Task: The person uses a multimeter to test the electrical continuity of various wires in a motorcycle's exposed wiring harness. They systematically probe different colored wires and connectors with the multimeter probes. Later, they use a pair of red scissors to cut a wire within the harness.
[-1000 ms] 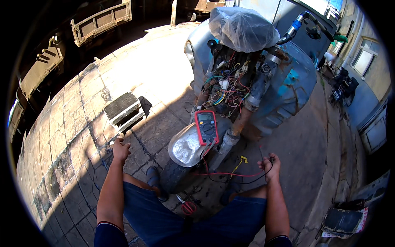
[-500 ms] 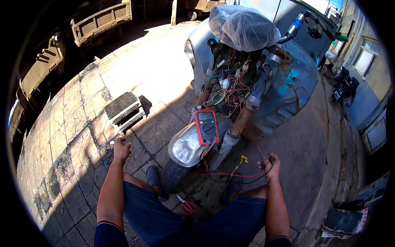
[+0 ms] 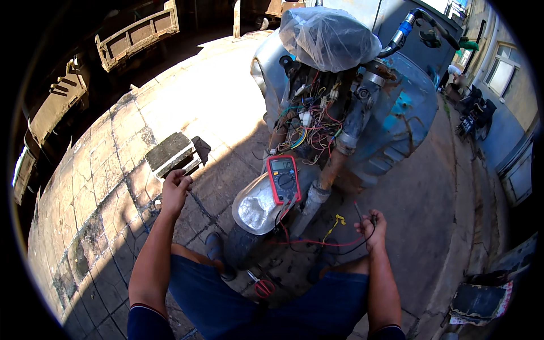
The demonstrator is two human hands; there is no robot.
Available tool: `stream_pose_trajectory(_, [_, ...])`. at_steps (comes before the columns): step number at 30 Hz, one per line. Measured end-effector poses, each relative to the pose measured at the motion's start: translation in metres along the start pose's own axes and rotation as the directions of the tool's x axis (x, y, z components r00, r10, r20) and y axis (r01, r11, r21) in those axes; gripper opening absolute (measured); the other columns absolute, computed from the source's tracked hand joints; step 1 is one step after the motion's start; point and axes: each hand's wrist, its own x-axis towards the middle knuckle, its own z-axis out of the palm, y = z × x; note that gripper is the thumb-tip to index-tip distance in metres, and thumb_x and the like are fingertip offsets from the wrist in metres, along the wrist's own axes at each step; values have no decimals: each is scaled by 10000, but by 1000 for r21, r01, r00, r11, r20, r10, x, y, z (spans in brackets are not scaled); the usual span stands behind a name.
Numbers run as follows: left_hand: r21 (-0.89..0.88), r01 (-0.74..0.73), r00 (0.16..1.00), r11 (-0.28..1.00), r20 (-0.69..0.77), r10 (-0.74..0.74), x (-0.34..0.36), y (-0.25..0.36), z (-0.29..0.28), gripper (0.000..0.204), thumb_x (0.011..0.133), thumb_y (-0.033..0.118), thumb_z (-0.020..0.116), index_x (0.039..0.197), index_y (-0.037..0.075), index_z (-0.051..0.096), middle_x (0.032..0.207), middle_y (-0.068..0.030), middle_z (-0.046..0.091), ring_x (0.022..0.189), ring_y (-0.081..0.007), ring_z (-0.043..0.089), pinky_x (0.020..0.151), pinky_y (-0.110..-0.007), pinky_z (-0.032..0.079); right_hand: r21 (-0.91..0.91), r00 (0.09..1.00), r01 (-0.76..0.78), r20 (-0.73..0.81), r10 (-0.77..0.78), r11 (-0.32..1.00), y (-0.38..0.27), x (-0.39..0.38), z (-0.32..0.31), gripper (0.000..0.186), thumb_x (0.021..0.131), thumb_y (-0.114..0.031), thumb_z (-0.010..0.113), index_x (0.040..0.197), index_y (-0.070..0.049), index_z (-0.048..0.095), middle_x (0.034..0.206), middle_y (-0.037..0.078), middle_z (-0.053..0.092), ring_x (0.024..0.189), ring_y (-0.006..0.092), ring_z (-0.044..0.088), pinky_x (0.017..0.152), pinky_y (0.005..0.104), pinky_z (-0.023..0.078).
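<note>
My left hand [image 3: 174,192] is raised beside the low wooden stool [image 3: 170,153], fingers loosely bent and apart, with nothing visible in them. My right hand [image 3: 372,231] is closed on the multimeter probes. A thin red-tipped probe [image 3: 357,210] sticks up from its fingers, and a black lead loops around the hand. Red and black leads [image 3: 317,242] run from there to a red multimeter [image 3: 284,179], which rests face up on the silver front fender [image 3: 256,207]. Behind it, a tangle of coloured wires [image 3: 314,124] with white connectors hangs exposed at the vehicle's front.
Clear plastic wraps the headlight area [image 3: 328,38] below the handlebar [image 3: 405,31]. Red-handled scissors [image 3: 264,287] lie by the front tyre [image 3: 245,241]. A yellow wire [image 3: 334,225] is on the ground. Rusty cargo beds [image 3: 137,35] stand far left; a dark flat panel [image 3: 479,303] lies at right.
My left hand has moved up and to the right, closer to the stool. My right hand stays in place with the probes. The view has shifted slightly.
</note>
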Motion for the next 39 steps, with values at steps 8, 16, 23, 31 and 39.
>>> stream_pose_trajectory(8, [-108,-385,867,917,297,399,30,185,115,395,990,157,676,1311,-43,562,1136,-124,710,1056,-184,661,938,-329,532,-29,988,155,11,-155,988,2,0,5,540,817,34,489,1355,18,450,1072,121,596,612,167,602,545,275,515])
stream_pose_trajectory(16, [12,-563,748,827,433,503,80,250,191,393,953,62,678,1317,-41,573,1164,-122,723,1026,-176,683,893,-329,543,123,969,220,90,-232,968,-85,-76,10,535,801,-9,516,1332,41,474,1065,159,635,625,143,614,549,255,480])
stream_pose_trajectory(23, [360,-631,764,687,439,472,93,265,227,331,869,146,735,1159,0,671,1011,-168,743,896,-295,719,818,-396,555,190,958,244,102,-267,951,-131,-93,23,525,818,-13,562,1331,51,470,1075,180,629,646,138,624,554,244,482])
stream_pose_trajectory(31, [15,-558,776,830,363,515,122,257,224,289,875,132,701,1105,-41,676,943,-168,738,828,-270,720,771,-390,555,251,951,261,97,-293,932,-152,-96,36,523,811,-32,584,1316,48,476,1071,181,626,636,137,618,541,232,476])
stream_pose_trajectory(39, [-142,-271,785,952,540,304,112,295,189,234,943,49,664,1126,-98,668,931,-97,706,747,-141,657,699,-287,548,271,948,273,89,-307,923,-161,-96,37,520,808,-46,594,1308,43,481,1070,182,631,623,137,612,532,226,464])
